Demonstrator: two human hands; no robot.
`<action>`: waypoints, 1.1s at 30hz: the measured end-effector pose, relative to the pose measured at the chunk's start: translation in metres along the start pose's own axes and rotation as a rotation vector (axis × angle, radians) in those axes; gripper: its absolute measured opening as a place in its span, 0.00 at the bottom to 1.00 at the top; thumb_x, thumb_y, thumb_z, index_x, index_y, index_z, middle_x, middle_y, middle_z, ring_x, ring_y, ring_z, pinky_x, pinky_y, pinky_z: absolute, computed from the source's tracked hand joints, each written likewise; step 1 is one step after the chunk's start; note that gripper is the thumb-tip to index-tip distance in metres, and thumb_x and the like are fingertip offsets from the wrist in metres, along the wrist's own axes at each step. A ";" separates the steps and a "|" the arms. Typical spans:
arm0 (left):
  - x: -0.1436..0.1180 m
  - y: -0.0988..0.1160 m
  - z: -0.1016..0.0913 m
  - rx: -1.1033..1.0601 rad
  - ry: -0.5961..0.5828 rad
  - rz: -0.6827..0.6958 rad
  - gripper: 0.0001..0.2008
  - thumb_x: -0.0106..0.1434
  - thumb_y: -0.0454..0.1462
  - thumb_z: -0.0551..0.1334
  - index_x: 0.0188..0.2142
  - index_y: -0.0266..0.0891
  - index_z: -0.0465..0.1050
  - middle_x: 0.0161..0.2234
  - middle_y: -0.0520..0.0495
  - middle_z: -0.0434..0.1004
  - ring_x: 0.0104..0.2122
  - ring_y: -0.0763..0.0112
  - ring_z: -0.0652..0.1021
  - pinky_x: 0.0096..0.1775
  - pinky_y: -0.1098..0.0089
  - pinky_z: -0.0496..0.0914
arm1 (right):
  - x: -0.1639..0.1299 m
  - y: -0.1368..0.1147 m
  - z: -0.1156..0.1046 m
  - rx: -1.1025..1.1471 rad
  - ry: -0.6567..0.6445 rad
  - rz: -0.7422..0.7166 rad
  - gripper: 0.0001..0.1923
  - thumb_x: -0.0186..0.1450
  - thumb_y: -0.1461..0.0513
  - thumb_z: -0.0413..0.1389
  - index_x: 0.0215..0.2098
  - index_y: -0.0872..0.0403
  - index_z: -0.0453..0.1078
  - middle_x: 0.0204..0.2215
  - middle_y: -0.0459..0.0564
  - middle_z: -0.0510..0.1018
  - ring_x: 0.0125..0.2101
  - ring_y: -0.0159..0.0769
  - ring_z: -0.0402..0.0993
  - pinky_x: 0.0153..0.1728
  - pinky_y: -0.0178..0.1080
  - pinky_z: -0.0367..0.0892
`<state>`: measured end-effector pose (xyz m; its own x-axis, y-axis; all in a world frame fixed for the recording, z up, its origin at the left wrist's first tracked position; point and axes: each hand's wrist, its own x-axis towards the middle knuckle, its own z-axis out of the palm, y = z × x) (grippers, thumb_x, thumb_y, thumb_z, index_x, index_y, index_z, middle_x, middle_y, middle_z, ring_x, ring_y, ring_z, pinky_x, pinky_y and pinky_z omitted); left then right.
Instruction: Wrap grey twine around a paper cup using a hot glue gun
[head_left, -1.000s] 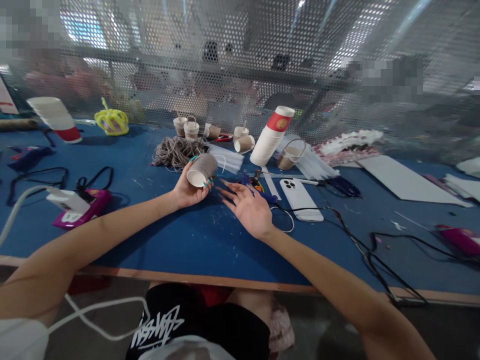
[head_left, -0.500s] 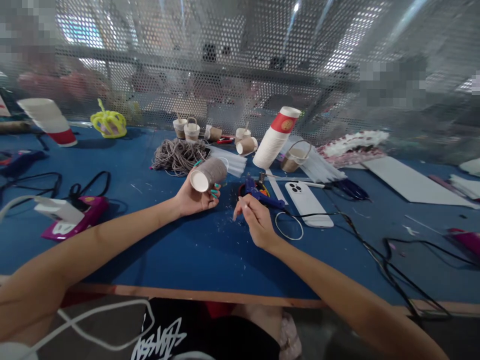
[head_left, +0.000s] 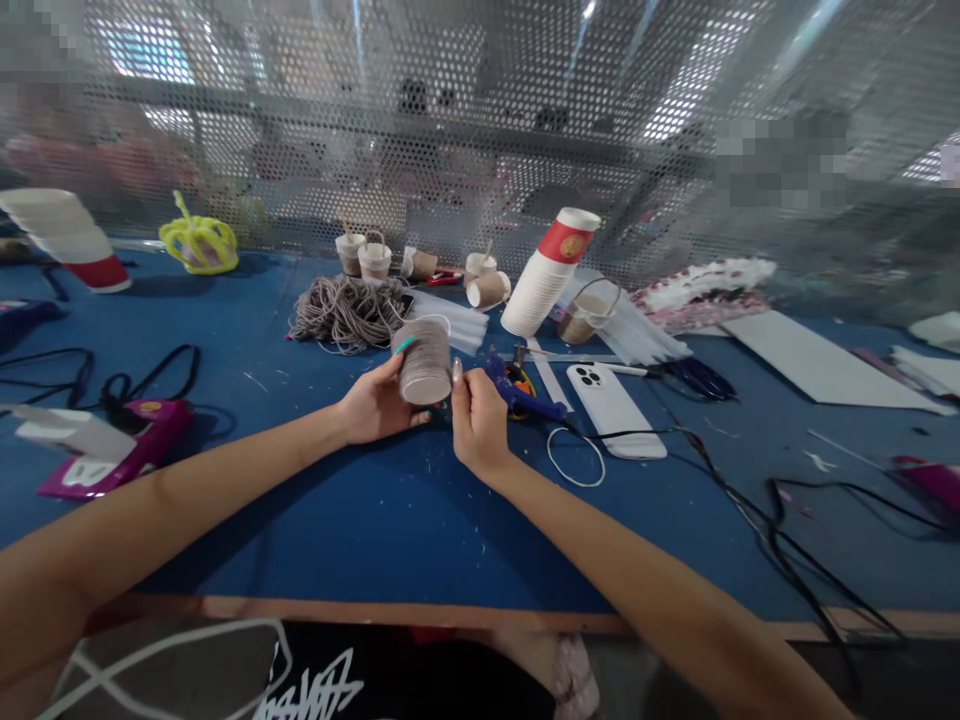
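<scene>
My left hand [head_left: 379, 402] is wrapped round a paper cup [head_left: 425, 375] covered in windings of grey cord, with its pale round bottom tilted toward me. The cup is held just above the blue table. My right hand [head_left: 480, 418] is closed at the cup's right side, the thumb upright by its edge. What its curled fingers pinch, if anything, is hidden. Behind the cup lies a loose heap of grey cord [head_left: 349, 312]. Right of my right hand rests a blue glue gun [head_left: 536, 403], partly covered by that hand.
A white phone [head_left: 619, 415] and a white ring [head_left: 551, 460] lie to the right, near black cables [head_left: 739, 490]. A leaning stack of paper cups [head_left: 541, 290], several small cord-wrapped cups and clear glue sticks [head_left: 454, 322] stand or lie behind. A purple object [head_left: 142, 440] sits left.
My left hand has turned the cup, so its closed bottom tips down toward me. My right hand has moved left, up to the cup's side. The view has shifted slightly.
</scene>
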<state>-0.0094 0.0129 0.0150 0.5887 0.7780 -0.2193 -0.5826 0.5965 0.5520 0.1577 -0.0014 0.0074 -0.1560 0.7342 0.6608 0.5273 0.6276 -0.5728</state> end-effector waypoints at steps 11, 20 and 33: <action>0.004 -0.006 -0.012 0.150 -0.068 0.098 0.18 0.64 0.47 0.64 0.49 0.40 0.73 0.48 0.44 0.79 0.49 0.63 0.76 0.50 0.63 0.70 | 0.000 0.002 -0.010 0.018 -0.023 -0.026 0.16 0.73 0.60 0.44 0.26 0.50 0.51 0.20 0.42 0.58 0.24 0.32 0.60 0.27 0.37 0.56; 0.003 -0.010 -0.011 0.237 -0.034 0.152 0.27 0.53 0.49 0.73 0.48 0.39 0.74 0.53 0.40 0.76 0.60 0.52 0.69 0.56 0.55 0.66 | -0.002 0.005 -0.014 0.032 -0.033 -0.110 0.11 0.73 0.63 0.44 0.30 0.50 0.54 0.23 0.42 0.60 0.23 0.30 0.58 0.26 0.36 0.56; 0.002 -0.015 -0.007 0.225 0.015 0.230 0.26 0.48 0.48 0.76 0.45 0.43 0.77 0.50 0.45 0.78 0.56 0.56 0.72 0.53 0.58 0.69 | 0.004 0.015 -0.016 0.027 -0.056 -0.173 0.11 0.72 0.64 0.43 0.31 0.49 0.52 0.22 0.41 0.59 0.22 0.31 0.57 0.25 0.37 0.56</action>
<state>-0.0036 0.0063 0.0001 0.4466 0.8913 -0.0787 -0.5604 0.3472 0.7520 0.1785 0.0067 0.0089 -0.2889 0.6273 0.7232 0.4658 0.7521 -0.4663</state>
